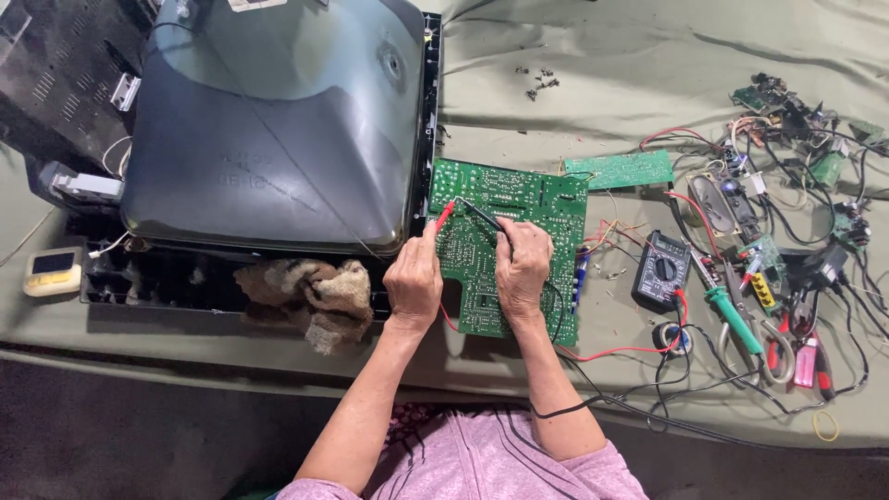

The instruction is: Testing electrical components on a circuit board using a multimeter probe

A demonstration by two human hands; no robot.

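You are holding a thin red test probe (445, 214) in your left hand (414, 281), grip pinched tight around it. Your right hand (521, 268) is pinching a thin black test probe (483, 216) the same way. Both tips are touching the flat green circuit board (546, 199), so the pins can reach its small metal dots. The board is lying near the middle of the tabletop (639, 56), just beside the big grey glass picture tube (278, 120). The small black meter (659, 269) is sitting to the right, wires running to it.

Circuit board (519, 243) — between picture tube (278, 120) and multimeter (660, 269).
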